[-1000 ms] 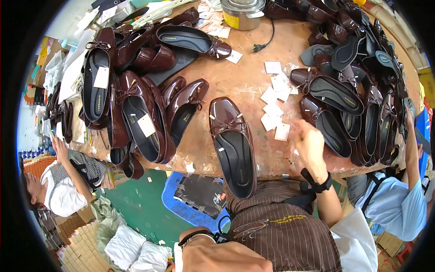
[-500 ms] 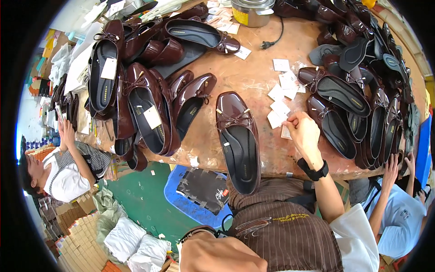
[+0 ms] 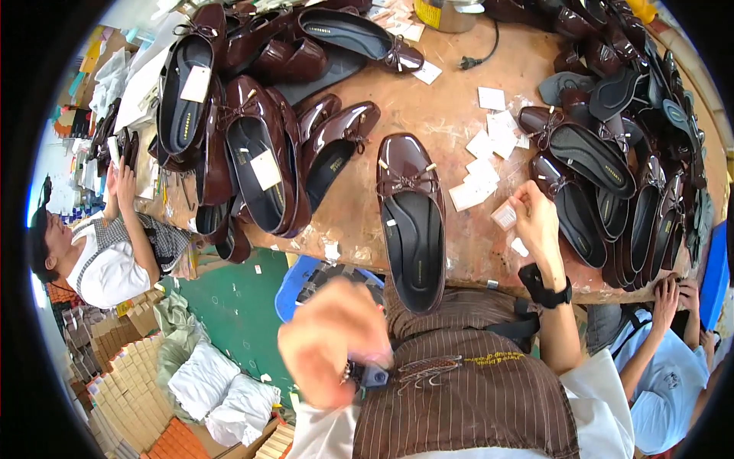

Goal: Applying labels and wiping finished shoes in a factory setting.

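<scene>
One dark burgundy patent flat shoe [image 3: 413, 222] with a bow and a black insole lies in front of me, its heel overhanging the table edge. My right hand [image 3: 535, 223], with a black band on its wrist, is closed in a pinch on a small pale card [image 3: 504, 216]. Just beyond its fingertips is a loose pile of white cards [image 3: 480, 177]. My left hand [image 3: 334, 336] is raised in front of my apron, below the table edge. Motion smears its fingers, so whether they hold anything is hidden.
Burgundy shoes are heaped at left [image 3: 256, 164] and right [image 3: 589, 161], some with white cards inside. A metal tin [image 3: 449, 14] and a black plug [image 3: 469, 63] are at the back. Other people [image 3: 107, 260] work on both sides. A blue bin [image 3: 287, 287] stands below.
My left hand has risen from the lower edge toward the table. My right hand has drawn slightly back from the card pile with a card in its fingertips. The view has shifted a little.
</scene>
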Action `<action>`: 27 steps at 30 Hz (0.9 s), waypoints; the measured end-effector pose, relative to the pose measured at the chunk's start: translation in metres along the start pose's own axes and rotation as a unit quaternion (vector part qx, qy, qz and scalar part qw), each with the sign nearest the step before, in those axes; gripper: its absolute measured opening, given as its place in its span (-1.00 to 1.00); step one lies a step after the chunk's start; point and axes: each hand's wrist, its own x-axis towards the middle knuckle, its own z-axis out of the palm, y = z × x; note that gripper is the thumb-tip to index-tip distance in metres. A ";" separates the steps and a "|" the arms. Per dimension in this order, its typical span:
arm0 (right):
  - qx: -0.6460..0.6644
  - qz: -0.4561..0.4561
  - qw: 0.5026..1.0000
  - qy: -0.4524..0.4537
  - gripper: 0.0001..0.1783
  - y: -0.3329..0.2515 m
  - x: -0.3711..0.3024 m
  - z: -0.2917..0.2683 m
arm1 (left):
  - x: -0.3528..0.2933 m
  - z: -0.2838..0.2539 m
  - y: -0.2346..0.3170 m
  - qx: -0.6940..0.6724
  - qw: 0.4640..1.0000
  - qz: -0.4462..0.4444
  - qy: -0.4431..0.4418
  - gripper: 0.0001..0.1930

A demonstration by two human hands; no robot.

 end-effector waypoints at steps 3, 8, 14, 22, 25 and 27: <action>0.057 -0.034 0.997 0.030 -0.93 -0.009 -0.006 -0.016 | -0.002 -0.009 -0.029 0.322 0.920 -0.132 0.180 -0.77; 0.341 -0.061 0.938 -0.030 -0.94 -0.063 -0.021 -0.039 | -0.005 -0.017 -0.083 0.481 0.850 -0.153 0.149 -0.75; 0.086 -0.286 0.952 -0.060 -0.90 -0.132 -0.049 0.014 | 0.001 -0.015 -0.111 0.505 0.839 -0.145 0.141 -0.60; -0.060 -0.274 0.960 -0.005 -0.92 -0.126 -0.054 0.072 | 0.005 -0.031 -0.124 0.331 0.912 -0.164 0.178 -0.52; -0.071 -0.267 0.961 0.002 -0.92 -0.127 -0.054 0.072 | 0.004 -0.031 -0.125 0.326 0.912 -0.175 0.177 -0.50; -0.076 -0.265 0.961 0.006 -0.91 -0.130 -0.053 0.072 | 0.004 -0.031 -0.124 0.325 0.912 -0.181 0.175 -0.48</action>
